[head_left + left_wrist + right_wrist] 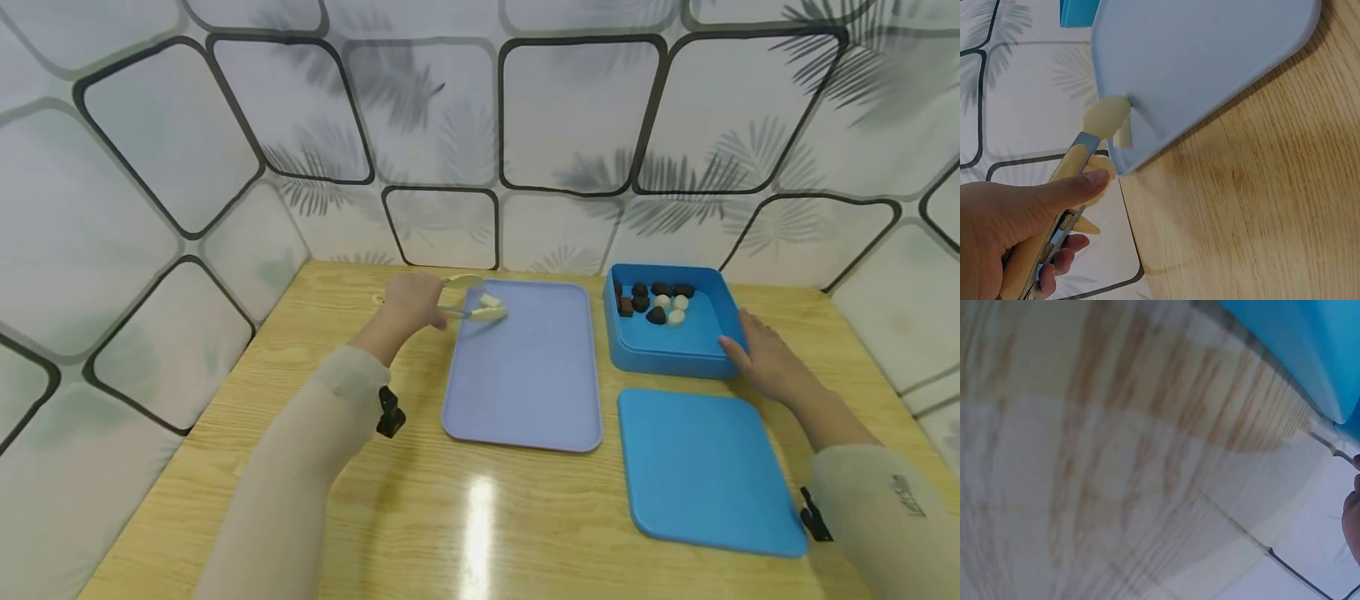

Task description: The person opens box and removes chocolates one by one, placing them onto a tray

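My left hand (411, 302) grips a pair of tongs (1063, 181) with cream tips, the thumb along one handle in the left wrist view. The tongs reach over the far left corner of a lavender tray (525, 367), their tips apart in the head view. A small pale piece (490, 300) is at the tips, over the tray. On the right, my right hand (772, 358) holds the right wall of a blue box (660, 362), thumb over the rim and fingers along the outside. Several dark pieces (657, 315) and white pieces (676, 317) lie in the box.
A flat blue lid (708, 475) lies on the wooden table (480, 517) in front of the box. Behind the table stands a patterned wall (442, 117), close to the far edges of the tray and box.
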A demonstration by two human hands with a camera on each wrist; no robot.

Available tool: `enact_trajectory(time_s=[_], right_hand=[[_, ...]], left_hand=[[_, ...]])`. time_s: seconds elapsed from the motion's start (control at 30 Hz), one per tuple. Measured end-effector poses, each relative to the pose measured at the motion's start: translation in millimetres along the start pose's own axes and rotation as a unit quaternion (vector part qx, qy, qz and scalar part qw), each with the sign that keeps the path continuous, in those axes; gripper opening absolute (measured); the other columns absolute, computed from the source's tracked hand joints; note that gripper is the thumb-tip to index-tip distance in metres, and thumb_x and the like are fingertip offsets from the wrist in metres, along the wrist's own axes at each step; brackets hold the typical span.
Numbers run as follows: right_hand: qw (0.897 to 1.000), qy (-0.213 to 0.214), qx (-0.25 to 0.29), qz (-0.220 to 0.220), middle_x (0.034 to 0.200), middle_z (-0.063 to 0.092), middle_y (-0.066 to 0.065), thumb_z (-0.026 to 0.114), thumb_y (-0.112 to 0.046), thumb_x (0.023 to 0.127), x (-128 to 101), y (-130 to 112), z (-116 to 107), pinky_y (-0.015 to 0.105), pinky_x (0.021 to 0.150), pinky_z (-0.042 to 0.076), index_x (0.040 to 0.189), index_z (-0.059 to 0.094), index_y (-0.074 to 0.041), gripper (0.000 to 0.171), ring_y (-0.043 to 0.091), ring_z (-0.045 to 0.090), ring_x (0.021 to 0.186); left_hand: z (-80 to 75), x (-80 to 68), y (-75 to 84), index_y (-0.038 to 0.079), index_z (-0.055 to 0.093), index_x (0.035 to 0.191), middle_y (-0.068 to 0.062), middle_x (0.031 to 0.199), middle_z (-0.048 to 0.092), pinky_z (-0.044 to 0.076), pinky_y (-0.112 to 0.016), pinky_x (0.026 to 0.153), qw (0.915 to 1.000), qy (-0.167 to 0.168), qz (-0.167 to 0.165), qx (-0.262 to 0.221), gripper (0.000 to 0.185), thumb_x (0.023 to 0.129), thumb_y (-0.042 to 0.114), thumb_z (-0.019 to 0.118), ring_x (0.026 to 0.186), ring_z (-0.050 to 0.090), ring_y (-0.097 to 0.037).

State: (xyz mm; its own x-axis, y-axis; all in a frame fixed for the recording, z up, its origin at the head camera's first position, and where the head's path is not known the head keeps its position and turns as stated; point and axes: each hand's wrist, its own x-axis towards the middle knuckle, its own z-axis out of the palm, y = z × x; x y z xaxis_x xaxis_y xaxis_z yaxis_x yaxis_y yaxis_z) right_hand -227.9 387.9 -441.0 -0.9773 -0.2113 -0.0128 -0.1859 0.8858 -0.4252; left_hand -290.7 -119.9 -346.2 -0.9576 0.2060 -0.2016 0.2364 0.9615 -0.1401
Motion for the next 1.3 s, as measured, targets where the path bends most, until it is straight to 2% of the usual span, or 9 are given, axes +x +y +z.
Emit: enact_trajectory(time_s=[0.2, 0.3, 0.43, 0.57, 0.67, 0.77, 0.9, 1.1, 1.3], right_hand=[[1.0, 0.002, 0.002, -0.001, 0.145, 0.003, 0.044, 0.027, -0.041, 0.103, -3.4, -2.2, 0.7, 0.068, 0.104, 0.008, 0.145, -0.007, 0.012, 0.075, 0.06, 0.004, 0.132], [1.0, 0.004, -0.001, 0.002, 0.145, 0.003, 0.044, 0.028, -0.041, 0.103, -4.8, -2.1, 1.2, 0.068, 0.104, 0.008, 0.145, -0.006, 0.012, 0.075, 0.061, 0.004, 0.132], [1.0, 0.004, -0.001, 0.002, 0.145, 0.002, 0.043, 0.028, -0.041, 0.103, -4.1, 0.2, 1.1, 0.068, 0.105, 0.007, 0.145, -0.006, 0.012, 0.075, 0.06, 0.004, 0.133], [1.0, 0.004, -0.002, 0.002, 0.145, 0.002, 0.043, 0.028, -0.041, 0.103, -4.5, 2.0, 1.3, 0.067, 0.105, 0.007, 0.145, -0.006, 0.012, 0.076, 0.059, 0.004, 0.133], [1.0, 0.005, -0.003, 0.003, 0.145, 0.002, 0.043, 0.028, -0.041, 0.103, -5.4, 1.7, 0.8, 0.067, 0.105, 0.007, 0.145, -0.006, 0.012, 0.076, 0.059, 0.004, 0.133], [1.0, 0.001, -0.001, 0.005, 0.146, 0.002, 0.042, 0.028, -0.041, 0.103, -6.0, 0.9, 0.2, 0.068, 0.105, 0.007, 0.145, -0.006, 0.012, 0.076, 0.059, 0.003, 0.133], [1.0, -0.003, 0.004, 0.007, 0.146, 0.001, 0.042, 0.028, -0.042, 0.103, -5.7, 0.9, 0.7, 0.068, 0.105, 0.007, 0.145, -0.006, 0.011, 0.076, 0.06, 0.003, 0.132], [1.0, -0.007, 0.004, 0.005, 0.146, 0.002, 0.042, 0.029, -0.041, 0.103, -5.4, -0.3, -1.8, 0.067, 0.105, 0.007, 0.145, -0.006, 0.012, 0.075, 0.06, 0.004, 0.133], [1.0, -0.017, 0.003, 0.009, 0.146, 0.002, 0.042, 0.029, -0.041, 0.103, -2.9, -4.4, -8.2, 0.067, 0.105, 0.008, 0.145, -0.006, 0.012, 0.076, 0.06, 0.005, 0.132]], left_hand=[[3.4, -4.3, -3.9, 0.006, 0.065, 0.098, -0.005, 0.099, 0.064, 0.05, -0.036, 0.061, 0.9997, 0.016, 0.013, 0.009, 0.055, 0.072, 0.053, 0.076, 0.072, 0.055, -0.018], [4.4, -7.0, -4.4, 0.006, 0.063, 0.093, -0.006, 0.097, 0.063, 0.05, -0.036, 0.06, 0.9995, 0.027, 0.018, 0.006, 0.056, 0.072, 0.057, 0.075, 0.071, 0.056, -0.018], [4.8, -10.6, -2.9, 0.005, 0.061, 0.096, -0.009, 0.096, 0.064, 0.045, -0.033, 0.053, 0.9992, 0.036, 0.016, -0.003, 0.063, 0.072, 0.062, 0.071, 0.068, 0.055, -0.019], [4.8, -13.3, 1.5, 0.002, 0.06, 0.114, -0.013, 0.108, 0.062, 0.043, -0.033, 0.05, 0.9989, 0.046, 0.012, -0.002, 0.083, 0.072, 0.074, 0.061, 0.065, 0.054, -0.02], [4.9, -14.1, 5.0, -0.004, 0.047, 0.133, -0.015, 0.116, 0.06, 0.043, -0.031, 0.048, 0.9981, 0.061, 0.014, 0.004, 0.106, 0.07, 0.079, 0.056, 0.057, 0.051, -0.017], [4.8, -14.9, 7.3, -0.01, 0.034, 0.14, -0.016, 0.12, 0.06, 0.039, -0.029, 0.043, 0.9964, 0.08, 0.024, 0.009, 0.118, 0.068, 0.082, 0.054, 0.047, 0.041, -0.013], [3.4, -13.1, 11.2, -0.008, 0.041, 0.137, -0.016, 0.117, 0.062, 0.034, -0.026, 0.04, 0.9947, 0.091, 0.043, 0.019, 0.111, 0.072, 0.082, 0.049, 0.043, 0.037, -0.012], [-0.2, -9.7, 20.5, -0.001, 0.05, 0.132, -0.012, 0.12, 0.061, 0.042, -0.029, 0.044, 0.9944, 0.085, 0.062, 0.003, 0.099, 0.077, 0.08, 0.045, 0.052, 0.052, -0.017], [-6.8, -6.5, 30.3, -0.001, 0.052, 0.127, -0.013, 0.106, 0.064, 0.046, -0.032, 0.048, 0.9929, 0.091, 0.077, -0.006, 0.096, 0.077, 0.081, 0.044, 0.061, 0.058, -0.02]])
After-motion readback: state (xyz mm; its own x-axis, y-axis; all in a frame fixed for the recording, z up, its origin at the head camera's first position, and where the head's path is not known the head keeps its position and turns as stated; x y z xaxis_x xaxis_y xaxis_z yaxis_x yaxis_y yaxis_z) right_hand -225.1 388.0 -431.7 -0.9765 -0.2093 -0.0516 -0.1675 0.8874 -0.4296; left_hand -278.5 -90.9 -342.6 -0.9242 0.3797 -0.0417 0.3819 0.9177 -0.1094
